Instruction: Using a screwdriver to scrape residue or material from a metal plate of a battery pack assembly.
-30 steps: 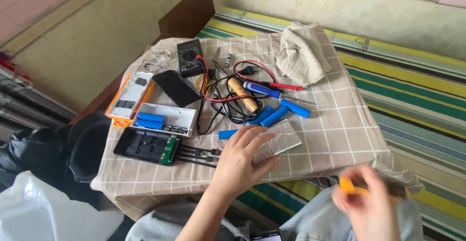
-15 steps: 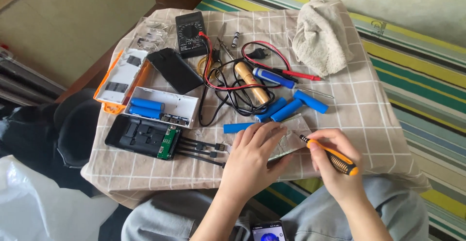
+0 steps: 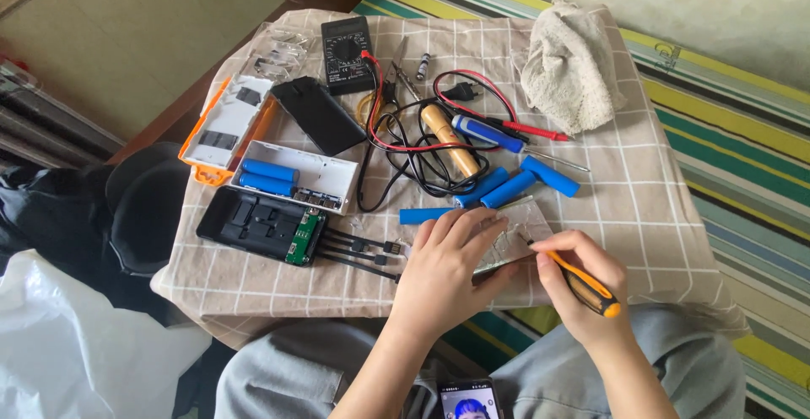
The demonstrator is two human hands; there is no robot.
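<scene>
Pressing flat, the left hand [image 3: 447, 271] pins a thin silvery plate [image 3: 510, 237] at the table's near edge; the right hand [image 3: 582, 280] grips an orange-handled screwdriver [image 3: 578, 280], tip touching it. The plate looks light, stiff, slippery (best held by its edges). Beyond the hands lie four loose blue cells [image 3: 527, 181].

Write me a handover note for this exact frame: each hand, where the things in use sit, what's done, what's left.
Left hand: flat on the silvery plate at the table's near edge, pinning it.
Right hand: grips the orange-handled screwdriver, tip at the plate's right side.
Nearby: loose blue cells just beyond the plate; white case holding two cells; black case with a green board.
Done: both cases lie open.
Left: cannot tell from this view.
</scene>
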